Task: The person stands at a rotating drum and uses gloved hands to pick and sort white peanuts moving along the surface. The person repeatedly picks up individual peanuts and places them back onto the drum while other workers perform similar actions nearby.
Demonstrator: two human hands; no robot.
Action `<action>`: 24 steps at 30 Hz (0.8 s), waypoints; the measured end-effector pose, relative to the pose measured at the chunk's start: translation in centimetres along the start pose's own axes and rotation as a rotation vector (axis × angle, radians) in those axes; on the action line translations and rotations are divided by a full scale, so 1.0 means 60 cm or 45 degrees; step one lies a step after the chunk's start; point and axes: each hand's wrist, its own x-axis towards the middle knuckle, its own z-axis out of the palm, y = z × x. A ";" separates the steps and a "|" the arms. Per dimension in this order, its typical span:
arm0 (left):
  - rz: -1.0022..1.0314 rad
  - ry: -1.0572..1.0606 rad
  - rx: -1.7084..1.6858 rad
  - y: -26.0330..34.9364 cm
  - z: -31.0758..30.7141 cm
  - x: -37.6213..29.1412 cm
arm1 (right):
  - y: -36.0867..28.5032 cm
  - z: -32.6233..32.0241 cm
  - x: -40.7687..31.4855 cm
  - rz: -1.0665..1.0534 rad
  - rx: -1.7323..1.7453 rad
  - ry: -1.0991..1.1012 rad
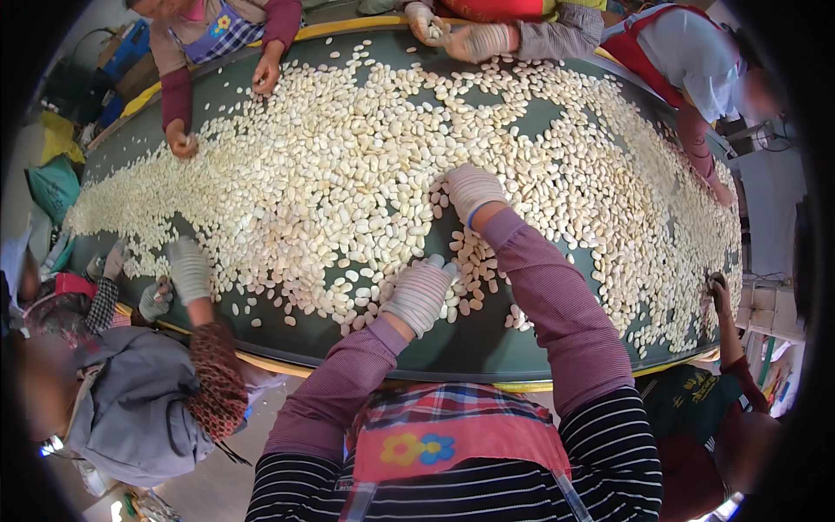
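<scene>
A broad layer of large white beans point(287, 176) covers much of a dark green conveyor belt point(476, 346). My left hand point(419, 295), in a striped knit glove, rests low over the near side of the layer, its fingertips among the beans. Farther out and to the right, my right hand point(475, 191) wears a similar glove and reaches palm down onto the beans. Its fingers are bent under and mostly hidden. Between my hands lies a bare strip of belt, with a loose cluster of beans point(475, 261) beside it. Whether either hand grips a bean is not visible.
Across the belt, a co-worker's bare hand point(266, 75) and another person's gloved hands point(479, 43) are over the beans. A neighbour's gloved hand point(189, 269) works at my left; another hand point(719, 293) reaches in at right. Yellow edging point(528, 386) borders the belt.
</scene>
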 end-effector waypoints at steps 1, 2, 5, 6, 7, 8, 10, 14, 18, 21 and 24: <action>-0.028 -0.085 -0.019 -0.001 0.000 0.000 | 0.008 0.006 -0.001 -0.001 -0.076 0.063; -0.037 -0.148 -0.039 -0.005 -0.004 0.000 | 0.020 0.012 -0.005 0.002 -0.153 0.133; -0.049 0.091 -0.737 -0.033 -0.029 0.008 | 0.078 0.017 -0.022 0.155 0.242 0.301; -0.138 -0.016 -1.172 -0.048 -0.041 0.010 | 0.101 0.018 -0.035 0.182 0.561 0.308; -0.137 0.062 -1.118 -0.059 -0.053 0.019 | 0.124 0.019 -0.053 0.209 0.890 0.314; -0.324 0.013 -1.658 -0.070 -0.065 0.026 | 0.145 0.021 -0.072 0.262 1.317 0.273; -0.585 -0.199 -1.919 -0.079 -0.080 0.055 | 0.173 0.034 -0.110 0.035 2.219 0.232; -0.191 -0.020 -0.754 -0.049 -0.074 0.136 | 0.166 0.059 -0.156 -0.288 3.078 0.158; -0.082 -0.175 -0.247 -0.019 -0.052 0.195 | 0.160 0.049 -0.170 -0.137 2.916 0.041; -0.041 -0.270 -0.193 -0.025 -0.047 0.198 | 0.208 0.034 -0.164 0.126 2.483 0.216; 0.014 -0.285 -0.073 -0.038 -0.044 0.179 | 0.279 0.029 -0.129 0.614 2.028 0.844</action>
